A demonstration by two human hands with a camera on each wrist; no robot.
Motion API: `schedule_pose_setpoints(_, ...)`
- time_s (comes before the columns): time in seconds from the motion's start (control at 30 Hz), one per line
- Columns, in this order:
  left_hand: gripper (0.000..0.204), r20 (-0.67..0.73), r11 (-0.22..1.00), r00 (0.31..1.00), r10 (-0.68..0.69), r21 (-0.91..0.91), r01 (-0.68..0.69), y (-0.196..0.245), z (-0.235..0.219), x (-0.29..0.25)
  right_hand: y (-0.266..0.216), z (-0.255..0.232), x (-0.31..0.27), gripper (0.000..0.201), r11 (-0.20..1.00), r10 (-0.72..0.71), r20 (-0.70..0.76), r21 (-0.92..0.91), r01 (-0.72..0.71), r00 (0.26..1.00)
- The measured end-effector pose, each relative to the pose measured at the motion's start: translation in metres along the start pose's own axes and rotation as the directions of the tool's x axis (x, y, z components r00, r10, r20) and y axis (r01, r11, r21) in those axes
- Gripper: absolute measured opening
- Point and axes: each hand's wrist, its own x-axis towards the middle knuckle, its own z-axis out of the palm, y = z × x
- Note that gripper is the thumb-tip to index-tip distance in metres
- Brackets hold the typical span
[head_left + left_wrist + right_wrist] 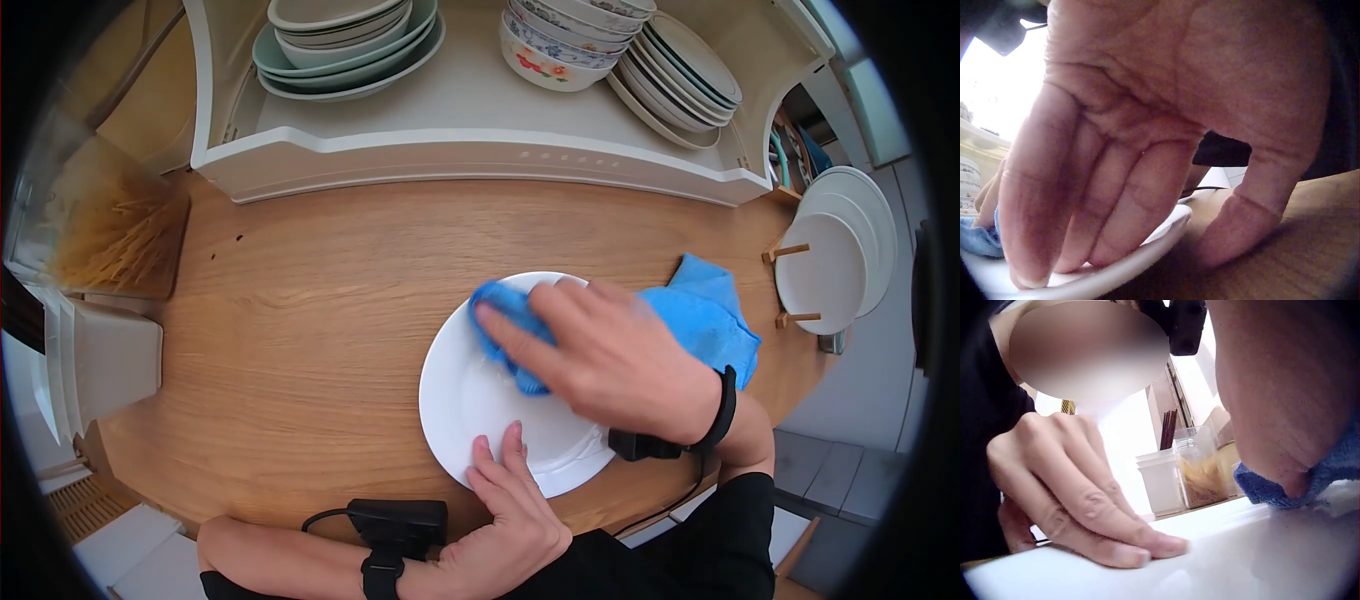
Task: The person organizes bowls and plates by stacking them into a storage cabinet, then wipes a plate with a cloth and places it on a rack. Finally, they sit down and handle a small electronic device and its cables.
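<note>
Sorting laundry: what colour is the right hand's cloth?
The cloth is blue, clearest in the head view.

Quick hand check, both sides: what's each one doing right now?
Left hand: open, fingertips resting on the white plate.
Right hand: closed, holding the bunched blue cloth against the plate.

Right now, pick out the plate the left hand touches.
The white plate on the table; the other plates are in the rack or on the shelf.
</note>
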Motion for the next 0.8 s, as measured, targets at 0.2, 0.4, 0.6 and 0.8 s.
schedule_pose_setpoints(0.2,0.041,-0.014,1.000,1.000,0.002,0.022,-0.002,0.000,0.000,0.001,0.013,-0.003,-0.005,0.056,0.974,0.180,-0.051,-0.128,-0.186,0.982)
schedule_pose_setpoints(0.4,0.034,-0.115,0.993,0.988,0.105,-0.048,-0.112,-0.008,0.013,0.003,-0.007,0.001,-0.008,0.059,0.992,0.066,0.045,0.109,-0.070,0.997)
schedule_pose_setpoints(0.6,0.031,-0.107,0.925,0.987,0.123,-0.348,-0.153,-0.007,0.010,0.003,-0.023,-0.002,-0.009,0.058,0.912,-0.195,0.207,0.399,0.100,0.959)
schedule_pose_setpoints(0.8,0.038,-0.138,0.955,0.984,0.114,-0.259,-0.147,-0.007,0.016,0.004,-0.011,0.001,-0.010,0.055,0.950,-0.071,0.124,0.311,0.030,0.990)
